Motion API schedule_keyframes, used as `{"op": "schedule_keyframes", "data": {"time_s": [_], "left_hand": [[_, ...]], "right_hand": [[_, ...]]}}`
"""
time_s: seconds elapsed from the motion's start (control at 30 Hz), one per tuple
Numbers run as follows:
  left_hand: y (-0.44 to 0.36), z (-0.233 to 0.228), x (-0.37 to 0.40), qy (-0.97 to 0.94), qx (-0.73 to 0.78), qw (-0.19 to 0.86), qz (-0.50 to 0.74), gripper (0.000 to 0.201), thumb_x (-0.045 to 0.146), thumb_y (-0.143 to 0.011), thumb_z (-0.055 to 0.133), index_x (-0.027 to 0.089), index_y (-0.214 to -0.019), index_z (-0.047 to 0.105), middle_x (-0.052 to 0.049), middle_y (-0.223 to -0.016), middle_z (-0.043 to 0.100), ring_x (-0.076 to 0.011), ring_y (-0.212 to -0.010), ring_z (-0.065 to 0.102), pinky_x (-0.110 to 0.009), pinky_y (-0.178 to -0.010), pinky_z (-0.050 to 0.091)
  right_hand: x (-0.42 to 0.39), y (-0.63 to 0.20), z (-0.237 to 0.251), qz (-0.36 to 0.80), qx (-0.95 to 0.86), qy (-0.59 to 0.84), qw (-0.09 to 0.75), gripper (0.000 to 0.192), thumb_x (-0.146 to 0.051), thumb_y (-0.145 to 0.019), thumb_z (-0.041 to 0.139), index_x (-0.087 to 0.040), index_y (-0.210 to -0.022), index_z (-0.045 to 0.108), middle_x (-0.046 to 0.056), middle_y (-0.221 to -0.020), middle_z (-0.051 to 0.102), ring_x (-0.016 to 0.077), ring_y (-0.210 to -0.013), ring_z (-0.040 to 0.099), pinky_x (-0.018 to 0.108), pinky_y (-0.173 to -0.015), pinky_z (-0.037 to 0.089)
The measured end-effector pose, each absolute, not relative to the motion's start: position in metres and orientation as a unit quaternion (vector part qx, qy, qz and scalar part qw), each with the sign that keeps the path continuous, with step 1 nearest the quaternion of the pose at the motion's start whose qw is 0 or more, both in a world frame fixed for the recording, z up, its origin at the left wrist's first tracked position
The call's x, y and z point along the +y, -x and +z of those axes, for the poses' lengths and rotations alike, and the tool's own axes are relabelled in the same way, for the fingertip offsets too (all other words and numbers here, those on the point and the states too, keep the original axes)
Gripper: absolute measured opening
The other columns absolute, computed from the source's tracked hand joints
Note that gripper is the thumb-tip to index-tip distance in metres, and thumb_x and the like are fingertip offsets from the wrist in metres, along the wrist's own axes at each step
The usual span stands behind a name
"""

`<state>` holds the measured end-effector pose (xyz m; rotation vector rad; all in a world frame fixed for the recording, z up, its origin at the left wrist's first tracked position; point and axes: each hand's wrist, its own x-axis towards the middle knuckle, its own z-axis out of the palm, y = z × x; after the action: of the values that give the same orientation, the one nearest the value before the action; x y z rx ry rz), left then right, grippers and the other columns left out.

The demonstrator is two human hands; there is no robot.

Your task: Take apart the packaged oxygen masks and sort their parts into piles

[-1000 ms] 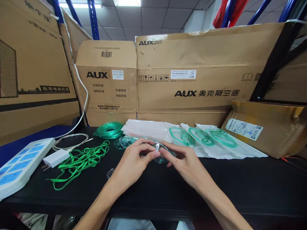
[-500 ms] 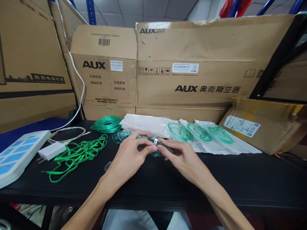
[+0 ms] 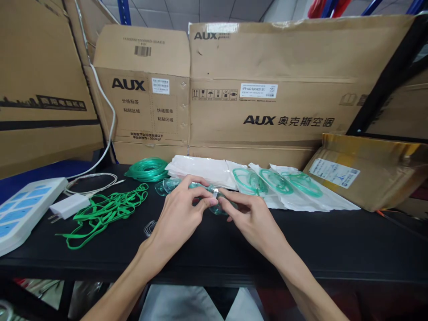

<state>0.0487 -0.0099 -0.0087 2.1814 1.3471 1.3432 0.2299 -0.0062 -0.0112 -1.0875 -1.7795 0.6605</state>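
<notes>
Both hands [image 3: 214,214] pinching clear mask [image 3: 223,207]

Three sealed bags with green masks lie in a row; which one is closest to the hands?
The leftmost bag, beside the right hand; the middle bag and the rightmost bag lie farther right.

Bare tabletop [image 3: 334,245] beside bagged masks [image 3: 284,187]

I sit at a black table [image 3: 334,249] with big brown cardboard boxes [image 3: 267,80] stacked along its far edge like a wall. Above them I see grey ceiling tiles [image 3: 200,11] and blue shelf posts [image 3: 124,11].
</notes>
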Motion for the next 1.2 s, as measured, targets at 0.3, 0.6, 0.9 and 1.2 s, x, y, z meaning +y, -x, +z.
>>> {"op": "schedule_keyframes", "data": {"time_s": [0.3,0.6,0.9,1.2], "left_hand": [[-0.045,-0.012,-0.004,-0.778,0.415,0.130,0.453,0.013,0.027,-0.097,0.067,0.024,-0.088,0.077,-0.004,-0.126,0.060,-0.0217,-0.110,0.064,-0.035,-0.094,0.054],[-0.039,-0.003,-0.010,-0.834,0.348,0.101,0.417,0.019,0.021,-0.099,0.066,0.025,-0.118,0.066,0.000,-0.129,0.067,-0.0187,-0.123,0.061,-0.030,-0.105,0.046],[-0.030,0.002,-0.010,-0.865,0.321,0.074,0.379,0.036,0.037,-0.094,0.073,0.025,-0.128,0.069,0.002,-0.133,0.070,-0.0169,-0.125,0.063,-0.025,-0.109,0.043],[-0.025,0.001,-0.008,-0.849,0.366,0.074,0.374,0.033,0.042,-0.093,0.074,0.025,-0.121,0.074,0.001,-0.120,0.076,-0.0202,-0.116,0.067,-0.029,-0.101,0.048]], "right_hand": [[-0.009,-0.228,-0.005,0.245,-0.736,0.440,0.452,0.035,-0.030,-0.094,0.059,-0.021,-0.121,0.079,0.007,-0.105,0.081,0.0249,-0.082,0.074,0.033,-0.068,0.061],[-0.010,-0.242,0.008,0.262,-0.775,0.452,0.357,0.039,-0.046,-0.099,0.057,-0.023,-0.122,0.078,0.004,-0.096,0.079,0.0133,-0.051,0.056,0.029,-0.055,0.048],[-0.009,-0.248,0.013,0.309,-0.752,0.433,0.389,0.029,-0.044,-0.097,0.063,-0.020,-0.106,0.077,-0.002,-0.077,0.071,0.0092,-0.049,0.052,0.025,-0.055,0.046],[-0.009,-0.259,0.012,0.338,-0.781,0.380,0.364,0.033,-0.043,-0.088,0.077,-0.028,-0.116,0.067,0.000,-0.116,0.069,0.0178,-0.092,0.067,0.029,-0.078,0.054]]}}
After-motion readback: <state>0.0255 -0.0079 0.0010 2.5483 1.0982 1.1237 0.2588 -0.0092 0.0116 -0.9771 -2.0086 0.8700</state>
